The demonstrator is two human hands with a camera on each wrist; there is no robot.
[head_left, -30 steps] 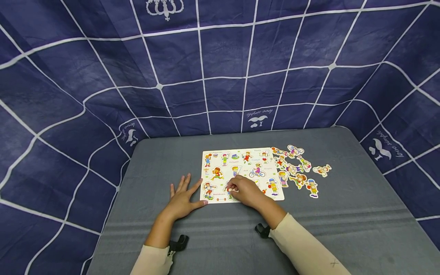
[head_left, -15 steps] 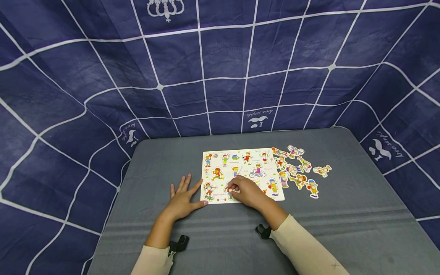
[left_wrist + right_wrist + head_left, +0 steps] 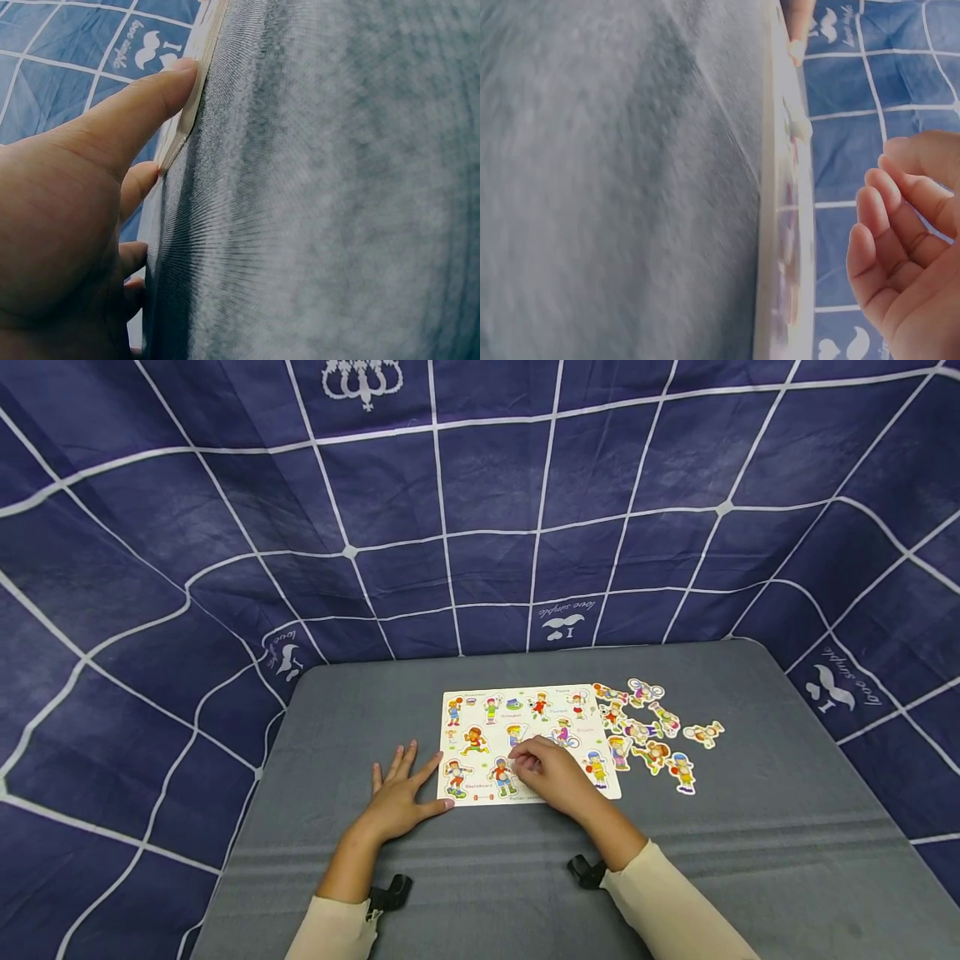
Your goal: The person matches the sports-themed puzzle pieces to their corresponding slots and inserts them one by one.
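While the left hand (image 3: pixel 396 793) lies flat with fingers spread on the grey tabletop (image 3: pixel 750 827), its thumb touches the left edge of the puzzle board (image 3: pixel 480 714), which sits mid-tabletop, slightly toward the far edge. Right hand (image 3: pixel 551 772) hovers over the board's near-right part, fingers loosely curled; wrist view shows nothing held. Loose cut-out figures (image 3: pixel 652 731) lie scattered just beside the board's right edge. Blue grid cloth (image 3: pixel 480 527) hangs behind.
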